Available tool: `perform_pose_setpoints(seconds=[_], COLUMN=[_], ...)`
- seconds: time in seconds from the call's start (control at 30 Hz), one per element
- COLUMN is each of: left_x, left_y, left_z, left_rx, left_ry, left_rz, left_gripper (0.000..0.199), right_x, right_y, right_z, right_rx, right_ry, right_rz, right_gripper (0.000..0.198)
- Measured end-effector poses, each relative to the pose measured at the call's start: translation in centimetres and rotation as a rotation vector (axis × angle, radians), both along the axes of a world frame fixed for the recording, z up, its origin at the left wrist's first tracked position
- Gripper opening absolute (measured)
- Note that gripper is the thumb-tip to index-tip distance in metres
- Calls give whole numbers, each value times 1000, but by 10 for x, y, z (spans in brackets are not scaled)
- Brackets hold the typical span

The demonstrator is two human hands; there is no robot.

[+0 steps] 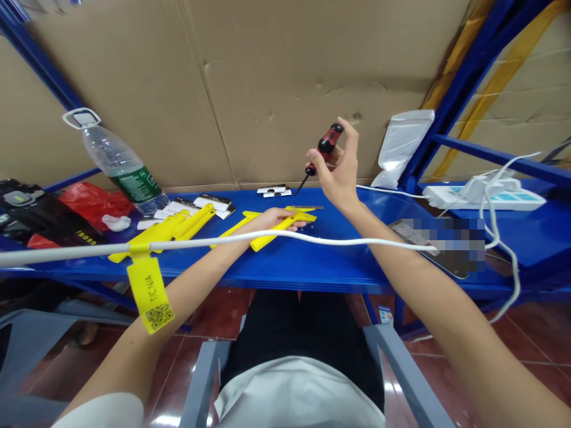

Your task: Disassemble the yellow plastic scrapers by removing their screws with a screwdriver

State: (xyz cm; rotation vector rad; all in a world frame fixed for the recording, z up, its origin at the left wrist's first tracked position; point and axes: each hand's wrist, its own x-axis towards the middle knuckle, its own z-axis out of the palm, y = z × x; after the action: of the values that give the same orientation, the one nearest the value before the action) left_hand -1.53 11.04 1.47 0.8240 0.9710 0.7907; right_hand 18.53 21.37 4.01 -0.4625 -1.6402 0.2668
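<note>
My right hand (339, 172) is raised above the bench with its fingers wrapped round a red-and-black screwdriver (329, 142). The screwdriver's thin dark shaft slants down to the left, its tip apart from the yellow pieces. Low over the blue bench, my left hand (279, 219) grips a yellow plastic handle (272, 235), its fingers partly hidden behind it. Just beyond these fingers are another yellow piece and a thin metal strip (312, 207). Tiny loose bits, perhaps screws, lie near the fingertips. Another yellow handle (232, 230) rests under my left forearm.
More yellow handles (194, 223) and black-and-white cards (214, 203) lie left on the blue bench (285, 270). A large plastic bottle (125, 160) leans behind them. At right are a power strip (486, 196) and a phone (455, 261). A white cable (348, 240) crosses the view.
</note>
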Motion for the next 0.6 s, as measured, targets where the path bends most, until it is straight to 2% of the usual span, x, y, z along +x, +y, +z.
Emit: perform_pose_setpoints(seconds=[0.13, 0.27, 0.43, 0.5, 0.6], left_x=[3, 2, -3, -2, 6], left_y=[-1, -2, -20, -37, -70], left_z=[3, 12, 27, 29, 26], left_rx=[0, 95, 395, 549, 787], left_ry=[47, 87, 197, 339, 615], left_rz=[-15, 81, 196, 145, 13], left_gripper=[42, 35, 17, 17, 20], right_x=[8, 14, 20, 22, 24], right_y=[16, 25, 39, 46, 52], right_z=[1, 0, -4, -7, -12], right_rx=[5, -39, 15, 25, -44], right_ry=[64, 137, 151, 130, 96], right_rz=[-48, -101, -177, -187, -173], right_gripper=[96, 96, 96, 96, 103])
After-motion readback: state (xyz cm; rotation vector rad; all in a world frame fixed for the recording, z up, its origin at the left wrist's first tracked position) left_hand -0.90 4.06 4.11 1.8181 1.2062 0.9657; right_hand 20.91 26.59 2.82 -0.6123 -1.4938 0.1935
